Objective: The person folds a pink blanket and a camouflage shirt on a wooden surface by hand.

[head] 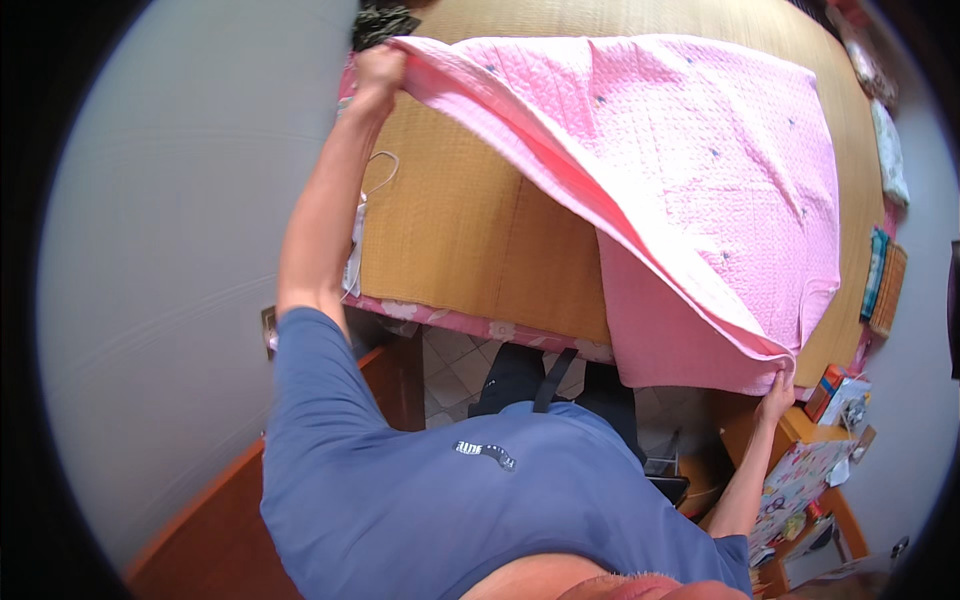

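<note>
A pink quilted bedspread (pixel 720 157) with small scattered motifs lies partly spread over a bed with a tan woven mat (pixel 450 210). At the upper left, my left hand (pixel 380 69) grips one corner, close to the wall. My right hand (pixel 780 390) pinches another corner by the bed's near right edge. Between the two hands the near edge is pulled taut in a slanting line, its layers parted in a fold. A flap of the bedspread hangs below that line, over the mat and the bed's front edge.
A pale wall (pixel 172 187) runs along the left. On the bed's left edge lies a white power strip (pixel 354 251) with a cable. A wooden cabinet (pixel 780 442) stands at the right, boxes (pixel 829 394) on top. Folded cloth (pixel 876 262) and a woven pad (pixel 890 289) line the far right edge.
</note>
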`<state>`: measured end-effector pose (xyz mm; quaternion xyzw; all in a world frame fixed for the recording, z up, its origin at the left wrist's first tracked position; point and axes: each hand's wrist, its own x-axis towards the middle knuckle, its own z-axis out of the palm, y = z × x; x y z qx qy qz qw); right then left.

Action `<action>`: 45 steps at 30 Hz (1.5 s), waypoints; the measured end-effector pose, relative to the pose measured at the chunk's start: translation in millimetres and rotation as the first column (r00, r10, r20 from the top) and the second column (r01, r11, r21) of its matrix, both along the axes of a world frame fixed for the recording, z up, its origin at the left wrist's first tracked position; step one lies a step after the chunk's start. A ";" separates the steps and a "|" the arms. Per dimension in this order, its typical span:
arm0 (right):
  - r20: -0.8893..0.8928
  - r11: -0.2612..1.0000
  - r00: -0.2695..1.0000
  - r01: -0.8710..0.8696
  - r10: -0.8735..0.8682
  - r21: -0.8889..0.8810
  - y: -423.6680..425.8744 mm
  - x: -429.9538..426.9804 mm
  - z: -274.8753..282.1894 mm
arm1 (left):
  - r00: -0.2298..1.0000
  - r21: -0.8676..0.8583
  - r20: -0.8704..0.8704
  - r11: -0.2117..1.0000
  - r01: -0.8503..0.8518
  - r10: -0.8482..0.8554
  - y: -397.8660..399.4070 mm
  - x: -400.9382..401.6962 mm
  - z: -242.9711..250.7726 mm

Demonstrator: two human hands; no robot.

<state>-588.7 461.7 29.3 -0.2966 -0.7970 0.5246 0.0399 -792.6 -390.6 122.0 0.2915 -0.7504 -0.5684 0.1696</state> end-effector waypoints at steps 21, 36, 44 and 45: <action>-0.090 -0.114 -0.102 -0.984 0.991 -0.140 -526.1 85.6 131.4 | 0.907 0.498 0.396 0.798 -0.340 0.139 -12.7 320.8 -63.9; -0.241 -0.508 -0.479 -0.858 0.844 -0.072 -610.5 160.9 105.0 | 0.928 0.895 0.285 0.412 -0.168 -0.239 86.7 500.4 -26.0; -0.324 0.079 0.149 -0.972 0.934 -0.219 -524.3 77.6 117.6 | 0.990 0.690 0.131 0.722 -0.055 -0.049 19.6 430.9 63.2; -0.276 0.182 0.237 -0.960 0.931 -0.213 -493.5 67.3 88.6 | 0.990 0.686 0.131 0.726 -0.051 -0.054 14.3 432.3 67.8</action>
